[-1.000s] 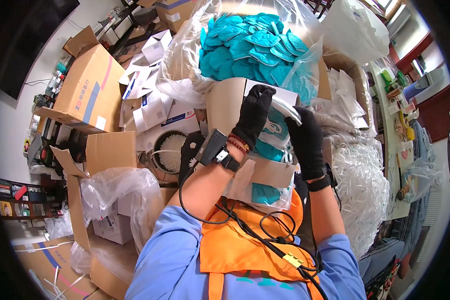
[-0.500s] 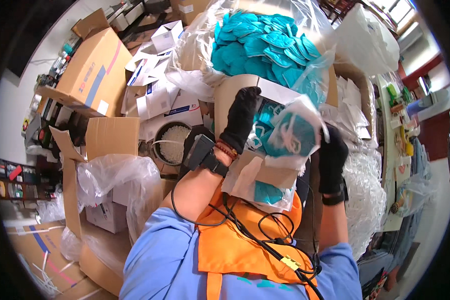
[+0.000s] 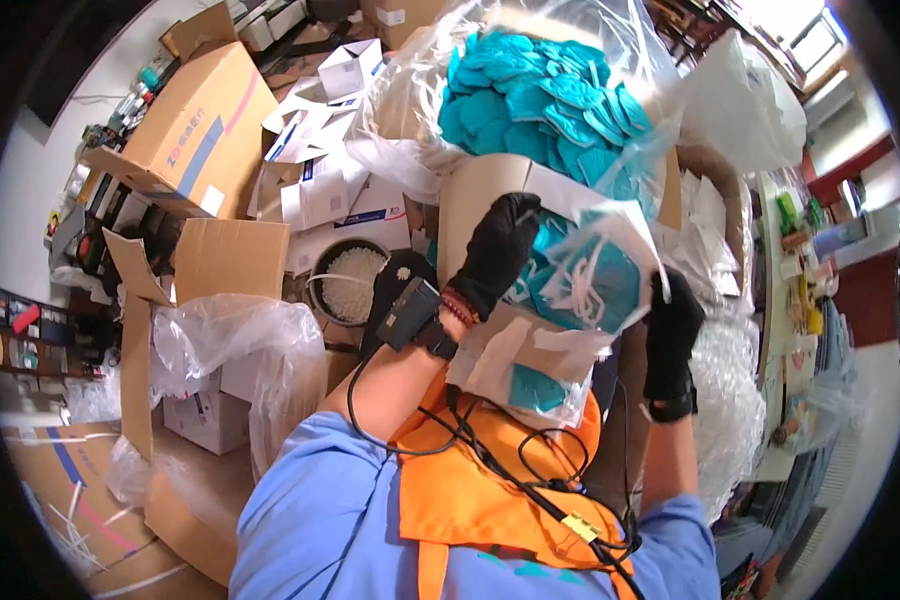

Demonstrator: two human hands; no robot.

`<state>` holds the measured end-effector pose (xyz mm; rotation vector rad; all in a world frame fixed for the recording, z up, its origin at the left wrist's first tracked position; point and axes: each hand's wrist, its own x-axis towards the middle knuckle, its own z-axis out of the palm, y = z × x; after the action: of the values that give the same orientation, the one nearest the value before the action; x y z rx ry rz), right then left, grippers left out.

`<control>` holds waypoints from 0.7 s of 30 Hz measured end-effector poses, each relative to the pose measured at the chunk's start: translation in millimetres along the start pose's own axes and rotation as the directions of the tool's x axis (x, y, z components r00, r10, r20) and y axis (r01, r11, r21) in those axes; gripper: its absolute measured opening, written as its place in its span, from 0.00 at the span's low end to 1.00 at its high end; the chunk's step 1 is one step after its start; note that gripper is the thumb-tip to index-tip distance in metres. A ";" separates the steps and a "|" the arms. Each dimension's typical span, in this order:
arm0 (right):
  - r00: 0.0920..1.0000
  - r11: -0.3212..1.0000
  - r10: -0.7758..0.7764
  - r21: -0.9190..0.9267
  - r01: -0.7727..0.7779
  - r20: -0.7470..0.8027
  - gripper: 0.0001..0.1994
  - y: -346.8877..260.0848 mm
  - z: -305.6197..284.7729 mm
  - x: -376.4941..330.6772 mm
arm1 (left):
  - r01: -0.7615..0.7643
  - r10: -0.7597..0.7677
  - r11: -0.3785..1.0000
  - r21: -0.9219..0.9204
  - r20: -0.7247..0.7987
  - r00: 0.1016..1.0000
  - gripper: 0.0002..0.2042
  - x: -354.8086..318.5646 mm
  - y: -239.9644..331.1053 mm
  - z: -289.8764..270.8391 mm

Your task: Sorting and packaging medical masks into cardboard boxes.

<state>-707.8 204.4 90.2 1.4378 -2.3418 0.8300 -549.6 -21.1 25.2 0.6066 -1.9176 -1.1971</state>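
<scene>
My right hand [image 3: 673, 325], in a black glove, pinches the right edge of a clear plastic pouch [image 3: 642, 225]. Inside the pouch sits a teal face mask [image 3: 595, 285] with white straps. My left hand [image 3: 497, 250], also gloved in black, is closed at the left of the pouch, by the rim of an open white box [image 3: 565, 190]. What its fingers grip is hidden. More teal masks show between the hand and the pouch. Below, against my orange apron [image 3: 470, 480], is white packaging [image 3: 490, 360] with another teal piece [image 3: 537, 388] in it.
Beyond the box, a plastic-lined carton holds a heap of teal masks [image 3: 540, 95]. To the left are flattened white boxes [image 3: 315, 200], a bucket of white pellets [image 3: 352, 285] and open cardboard cartons [image 3: 195, 130]. Clear plastic bags [image 3: 725, 370] lie right. Black cables [image 3: 510, 470] cross my apron.
The pouch's top edge is spread wider to the right, and the mask inside shows more plainly. My left hand has shifted slightly right and down relative to the box. The view has shifted slightly.
</scene>
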 end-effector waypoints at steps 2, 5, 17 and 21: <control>0.994 0.999 0.017 0.050 -0.011 -0.105 0.10 -0.2 -2.5 4.6 | 0.012 -0.019 0.989 -0.150 -0.041 0.999 0.12 2.0 0.2 -0.1; 0.995 0.992 0.069 0.108 -0.061 -0.077 0.11 22.4 -5.8 -1.2 | 0.006 -0.003 0.976 -0.217 0.013 1.000 0.18 6.7 6.9 -1.1; 0.861 0.668 0.508 0.624 -0.406 0.016 0.16 13.2 -35.0 4.8 | -0.031 0.043 0.999 -0.043 0.322 0.946 0.17 3.2 18.7 15.2; 0.811 0.639 0.585 0.623 -0.450 -0.013 0.18 24.3 -31.4 -2.0 | -0.121 0.093 0.991 0.049 0.384 0.919 0.12 -3.1 4.9 14.3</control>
<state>-730.3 232.9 106.2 0.7198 -2.4505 1.9278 -559.4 -9.1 24.9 0.3131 -2.2950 -1.2483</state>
